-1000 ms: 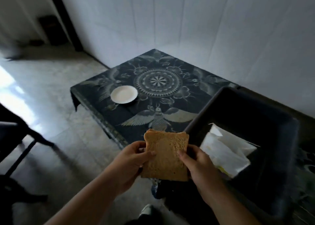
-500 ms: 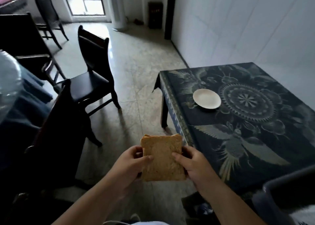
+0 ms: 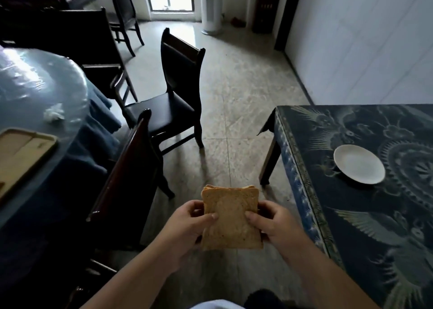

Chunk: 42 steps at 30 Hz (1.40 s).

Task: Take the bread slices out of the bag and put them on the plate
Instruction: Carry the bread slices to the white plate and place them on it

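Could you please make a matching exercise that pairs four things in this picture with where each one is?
Things:
1. bread
2. plate
3. chair
4. tissue

Places:
A. on the round table with the shiny cover
B. held between both hands, above the floor
C. on the dark patterned table at the right
D. standing on the floor between the two tables

Pairs: 1-B, 2-C, 3-D, 4-A
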Available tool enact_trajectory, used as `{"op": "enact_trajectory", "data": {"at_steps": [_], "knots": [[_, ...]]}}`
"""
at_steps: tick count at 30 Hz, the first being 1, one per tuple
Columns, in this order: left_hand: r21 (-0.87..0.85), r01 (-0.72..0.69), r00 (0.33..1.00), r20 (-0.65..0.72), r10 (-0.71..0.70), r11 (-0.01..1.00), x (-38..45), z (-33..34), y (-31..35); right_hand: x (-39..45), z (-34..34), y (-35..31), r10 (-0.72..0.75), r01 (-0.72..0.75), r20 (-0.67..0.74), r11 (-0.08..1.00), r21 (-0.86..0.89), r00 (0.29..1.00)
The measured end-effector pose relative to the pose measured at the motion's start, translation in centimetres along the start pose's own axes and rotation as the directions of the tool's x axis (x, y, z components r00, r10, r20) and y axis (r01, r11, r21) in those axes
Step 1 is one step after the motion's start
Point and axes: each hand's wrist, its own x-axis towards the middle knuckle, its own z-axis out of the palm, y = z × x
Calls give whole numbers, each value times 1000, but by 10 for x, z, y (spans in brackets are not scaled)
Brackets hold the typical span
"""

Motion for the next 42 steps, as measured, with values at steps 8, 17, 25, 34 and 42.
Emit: {"op": "enact_trajectory", "data": {"at_steps": [8,17,25,34,42], "knots": [[-16,15,998,-56,-16,1000,97,5,43,111,-17,-37,43,-44,41,998,38,998],[12,-9,987,-159,11,1000,211,24,132,252,-49,-121,40,-38,186,999,-16,982],[10,17,994,-113,-16,1000,293,38,201,337,-75,-166,80,-84,243,996,5,967],[210,70,969,216,-116,975,430,62,265,379,-112,-187,44,-25,-104,983,184,994],[492,-66,681,658,-321,868,492,143,309,345,-134,-182,97,167,-554,898,406,827]]}}
